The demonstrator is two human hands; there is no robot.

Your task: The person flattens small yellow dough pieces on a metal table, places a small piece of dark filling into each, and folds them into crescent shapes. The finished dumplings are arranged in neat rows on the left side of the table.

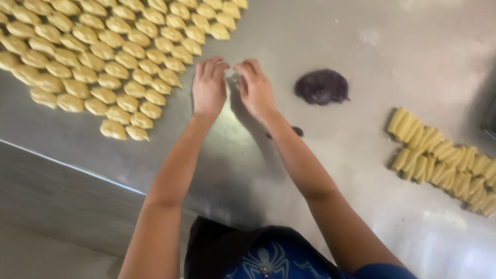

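The left hand [208,88] and the right hand [254,89] are meeting fingertip to fingertip over the steel table [330,31], backs turned up toward the camera. Between the fingertips something small and pale [232,77] is showing, too blurred to say what it is; the fingers are curling in around that spot, but whether either hand is actually pinching it or only touching it cannot be told from here. Both forearms are reaching forward from the bottom of the view, over a dark blue shirt [279,258] with a pale spider figure on it.

Just to the right of the right hand, a flattened lump of dark purple paste [322,86] is lying on the table, apart from the fingers. A small dark bit [297,131] is sitting beside the right forearm, nearer the body.

To the left of the left hand, rows of shaped yellow dough pieces [103,57] are spreading across the upper left of the table, packed close in slanting lines, the nearest ones lying near the left hand without touching it. Well apart on the right, a cluster of short yellow dough logs [444,155] is lying side by side, running toward the right edge.
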